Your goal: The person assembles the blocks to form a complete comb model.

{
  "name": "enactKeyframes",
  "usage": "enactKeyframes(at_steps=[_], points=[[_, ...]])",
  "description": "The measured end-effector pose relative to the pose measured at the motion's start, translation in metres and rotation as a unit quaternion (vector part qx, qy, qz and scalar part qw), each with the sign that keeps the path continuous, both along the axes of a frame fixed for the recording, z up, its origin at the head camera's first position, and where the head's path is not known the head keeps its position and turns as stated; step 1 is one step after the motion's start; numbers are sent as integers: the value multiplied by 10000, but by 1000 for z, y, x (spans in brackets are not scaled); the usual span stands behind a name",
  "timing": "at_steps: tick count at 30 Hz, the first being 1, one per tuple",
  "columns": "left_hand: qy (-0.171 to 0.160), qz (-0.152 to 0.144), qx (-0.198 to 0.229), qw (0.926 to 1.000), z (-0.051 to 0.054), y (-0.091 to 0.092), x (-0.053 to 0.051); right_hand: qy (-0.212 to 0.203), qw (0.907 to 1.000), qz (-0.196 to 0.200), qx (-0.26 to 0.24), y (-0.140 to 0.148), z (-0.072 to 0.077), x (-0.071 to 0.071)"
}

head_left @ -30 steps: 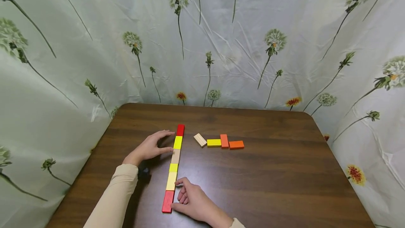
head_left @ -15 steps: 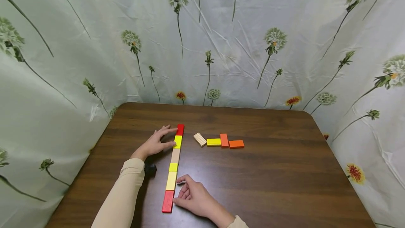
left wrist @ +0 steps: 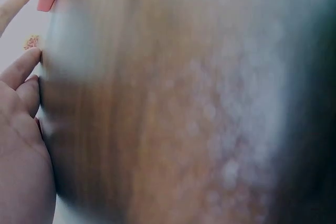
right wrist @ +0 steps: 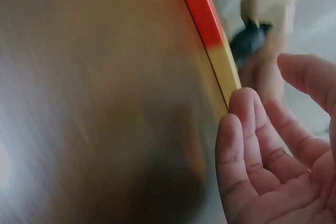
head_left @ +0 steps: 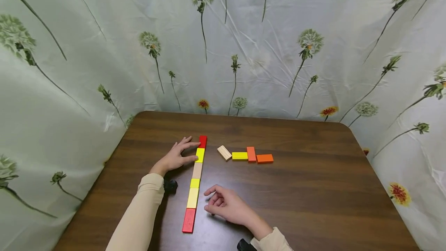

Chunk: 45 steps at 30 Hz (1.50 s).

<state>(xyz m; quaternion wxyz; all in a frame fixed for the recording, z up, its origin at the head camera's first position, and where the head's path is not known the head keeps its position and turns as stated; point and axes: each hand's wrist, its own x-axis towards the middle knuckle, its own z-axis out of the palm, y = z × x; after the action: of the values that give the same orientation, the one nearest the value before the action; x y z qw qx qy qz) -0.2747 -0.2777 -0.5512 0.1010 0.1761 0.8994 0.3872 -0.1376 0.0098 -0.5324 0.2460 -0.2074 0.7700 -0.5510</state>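
Observation:
A straight row of flat blocks runs front to back on the table: a red block (head_left: 203, 141) at the far end, then a yellow block (head_left: 200, 155), a plain wood block (head_left: 197, 171), a short yellow block (head_left: 195, 183), a pale yellow block (head_left: 192, 198) and a red block (head_left: 189, 220) nearest me. My left hand (head_left: 175, 158) reaches from the left; its index fingertip touches the far red block and its thumb the yellow one. To the right of the row, my right hand (head_left: 231, 205) hovers apart from it, fingers loosely bent, holding nothing.
Beyond my right hand lie a wood block (head_left: 224, 153), a yellow block (head_left: 239, 156), an upright-turned orange block (head_left: 251, 154) and another orange block (head_left: 265, 159). A flower-print curtain (head_left: 265, 57) hangs behind the brown table (head_left: 313, 189).
My left hand has moved right, from beside the row onto its far red and yellow blocks. My right hand has drawn away to the right from the near blocks. The view has shifted slightly.

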Motion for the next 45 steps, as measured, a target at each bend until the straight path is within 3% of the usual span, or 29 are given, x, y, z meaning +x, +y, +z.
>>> enactKeyframes(at_steps=[3,6,11,15,22,25,40,45], points=[[-32,0,-36,10000,2,2,0,412,9987,-279,118,11,6,-16],[-80,32,-56,9999,3,3,0,971,9917,-768,346,21,11,-36],[-96,-31,-135,9999,3,5,0,1588,9695,-1615,934,32,20,-68],[-162,2,-81,9998,3,5,1,1961,9493,-1862,1601,33,24,-86],[-137,17,3,9999,1,5,0,2385,9131,-1989,2643,23,22,-106],[-182,29,-51,9998,0,6,0,2434,9030,-1927,2971,20,21,-111],[-237,60,-183,9995,3,6,3,2809,8760,-1725,3520,11,14,-123],[-234,73,-180,9995,4,8,3,2827,8732,-1657,3607,8,12,-129]])
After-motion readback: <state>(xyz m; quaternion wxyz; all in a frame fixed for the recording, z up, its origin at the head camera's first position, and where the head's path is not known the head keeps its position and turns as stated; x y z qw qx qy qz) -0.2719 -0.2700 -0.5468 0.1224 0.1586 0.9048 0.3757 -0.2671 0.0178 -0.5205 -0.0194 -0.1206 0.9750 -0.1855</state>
